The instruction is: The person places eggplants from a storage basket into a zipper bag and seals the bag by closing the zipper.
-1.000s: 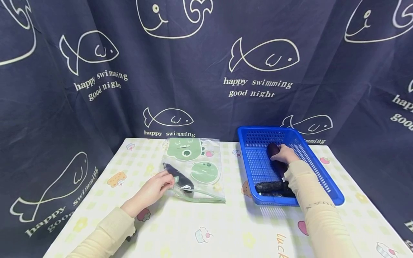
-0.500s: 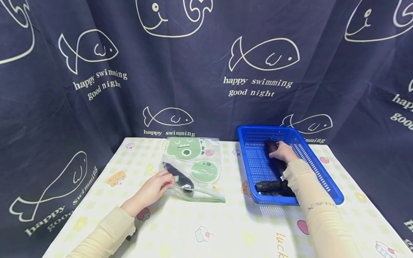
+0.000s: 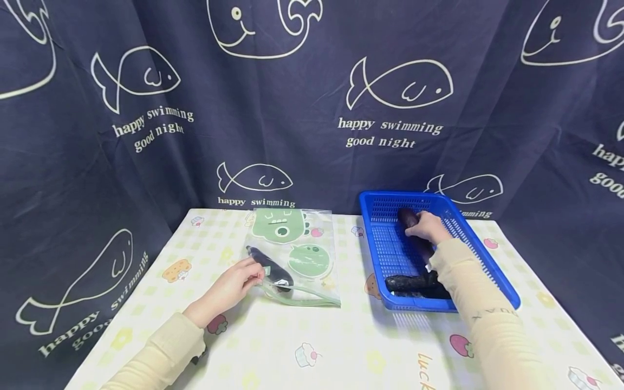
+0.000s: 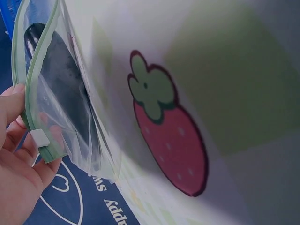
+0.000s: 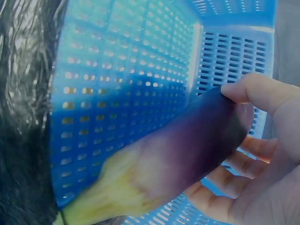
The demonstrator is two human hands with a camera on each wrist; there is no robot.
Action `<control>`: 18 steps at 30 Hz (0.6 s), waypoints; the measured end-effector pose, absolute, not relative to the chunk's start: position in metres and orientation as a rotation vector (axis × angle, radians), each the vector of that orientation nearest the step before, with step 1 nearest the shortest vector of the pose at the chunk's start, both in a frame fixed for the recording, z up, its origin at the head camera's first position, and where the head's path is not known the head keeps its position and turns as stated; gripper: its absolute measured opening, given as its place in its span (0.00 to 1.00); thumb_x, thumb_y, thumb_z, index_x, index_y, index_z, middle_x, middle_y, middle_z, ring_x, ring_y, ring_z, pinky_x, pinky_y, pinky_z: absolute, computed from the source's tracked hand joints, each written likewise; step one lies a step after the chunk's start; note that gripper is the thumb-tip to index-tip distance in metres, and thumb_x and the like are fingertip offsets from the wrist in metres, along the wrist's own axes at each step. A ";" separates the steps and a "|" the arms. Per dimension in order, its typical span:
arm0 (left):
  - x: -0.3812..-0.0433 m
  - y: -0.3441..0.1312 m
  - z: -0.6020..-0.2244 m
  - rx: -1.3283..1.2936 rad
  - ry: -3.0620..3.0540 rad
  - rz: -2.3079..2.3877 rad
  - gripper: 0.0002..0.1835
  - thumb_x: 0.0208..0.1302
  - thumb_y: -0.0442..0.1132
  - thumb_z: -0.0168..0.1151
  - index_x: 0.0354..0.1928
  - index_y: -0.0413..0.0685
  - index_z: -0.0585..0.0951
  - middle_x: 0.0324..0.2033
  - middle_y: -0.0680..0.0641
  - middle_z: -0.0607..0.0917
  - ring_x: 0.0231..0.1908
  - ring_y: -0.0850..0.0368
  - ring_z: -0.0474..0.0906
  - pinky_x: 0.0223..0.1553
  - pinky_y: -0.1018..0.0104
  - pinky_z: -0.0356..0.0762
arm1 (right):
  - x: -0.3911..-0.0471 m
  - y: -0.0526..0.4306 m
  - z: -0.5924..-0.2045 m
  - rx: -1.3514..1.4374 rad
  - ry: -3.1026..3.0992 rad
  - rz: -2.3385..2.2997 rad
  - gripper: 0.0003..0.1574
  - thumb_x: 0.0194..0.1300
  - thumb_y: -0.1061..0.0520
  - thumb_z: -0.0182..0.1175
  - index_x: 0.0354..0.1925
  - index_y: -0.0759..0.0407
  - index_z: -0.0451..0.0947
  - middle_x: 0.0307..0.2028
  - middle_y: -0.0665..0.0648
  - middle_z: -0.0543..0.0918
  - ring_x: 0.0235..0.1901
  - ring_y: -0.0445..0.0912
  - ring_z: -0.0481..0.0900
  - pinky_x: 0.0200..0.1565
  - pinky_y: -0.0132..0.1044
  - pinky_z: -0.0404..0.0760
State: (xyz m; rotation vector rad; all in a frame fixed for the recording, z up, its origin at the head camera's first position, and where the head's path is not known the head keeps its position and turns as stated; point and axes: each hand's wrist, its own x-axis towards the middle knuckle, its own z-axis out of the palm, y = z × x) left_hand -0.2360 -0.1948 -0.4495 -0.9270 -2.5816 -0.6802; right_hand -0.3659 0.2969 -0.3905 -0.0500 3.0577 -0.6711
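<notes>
At the left, a clear zip bag [image 3: 322,290] with green prints lies flat, its green-edged mouth toward me. A dark eggplant [image 3: 273,269] lies inside it. My left hand [image 3: 241,279] pinches the bag's mouth at the left corner; in the left wrist view the mouth gapes, with a white slider [image 4: 40,138] near the fingers. Inside the blue basket [image 3: 366,233], my right hand [image 3: 429,227] grips a purple eggplant [image 5: 187,145] by its rounded end, thumb on one side, fingers on the other. Its pale, yellowish stem end points toward the basket's near side.
Dark, plastic-wrapped long items [image 3: 409,282] lie across the basket's near end. The basket stands at the table's back right. A patterned cloth [image 3: 341,346] covers the table, and a dark blue curtain [image 3: 312,135] hangs right behind it.
My right hand has shifted slightly toward the basket's far side, and the rounded end of the eggplant has moved back and a little left with it. The left hand and bag have stayed put.
</notes>
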 end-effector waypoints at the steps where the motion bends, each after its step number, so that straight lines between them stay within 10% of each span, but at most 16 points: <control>1: -0.236 -0.195 -0.450 -0.927 -2.580 -0.678 0.11 0.54 0.32 0.67 0.28 0.55 0.74 0.30 0.60 0.73 0.33 0.66 0.69 0.36 0.69 0.75 | -0.365 0.297 -0.389 -0.056 3.058 -0.683 0.44 0.49 0.53 0.67 0.55 0.81 0.64 0.47 0.79 0.74 0.47 0.68 0.72 0.52 0.58 0.72; 18: -0.237 -0.195 -0.452 -0.944 -2.508 -0.670 0.13 0.52 0.31 0.68 0.28 0.56 0.74 0.29 0.60 0.73 0.32 0.67 0.69 0.34 0.70 0.74 | -0.357 0.294 -0.364 -0.021 2.963 -0.756 0.42 0.53 0.53 0.65 0.58 0.77 0.62 0.48 0.78 0.73 0.43 0.66 0.75 0.25 0.48 0.81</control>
